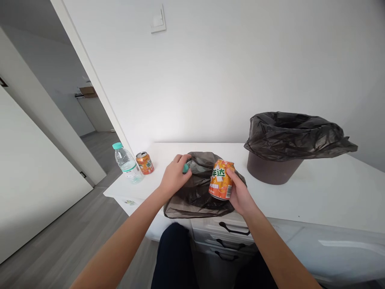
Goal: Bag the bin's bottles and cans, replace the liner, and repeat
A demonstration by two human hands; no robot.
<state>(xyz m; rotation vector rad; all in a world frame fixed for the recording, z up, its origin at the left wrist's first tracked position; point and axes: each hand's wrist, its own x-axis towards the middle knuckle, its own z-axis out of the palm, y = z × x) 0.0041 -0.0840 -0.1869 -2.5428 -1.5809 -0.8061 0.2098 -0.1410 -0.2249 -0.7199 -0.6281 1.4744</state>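
Observation:
My right hand (240, 194) is wrapped round an orange soda can (221, 180), its label facing me, above a dark plastic bag (192, 200). The fingers of my left hand (176, 172) pinch the teal cap (185, 168) of a clear plastic bottle (197, 167). That bottle lies against the bag's dark film, and its far end is hard to make out. The bag sits spread on the white countertop between my arms. Left of it stand another orange can (144, 163), opened on top, and an upright clear bottle (128, 164) with a teal cap.
At the right, a dark brown bin (267, 168) stands on the countertop (313, 196), its black liner (288, 140) folded over the rim. A white wall rises behind. Drawers with black handles (234, 229) are below the front edge, close to my knees. A doorway opens at left.

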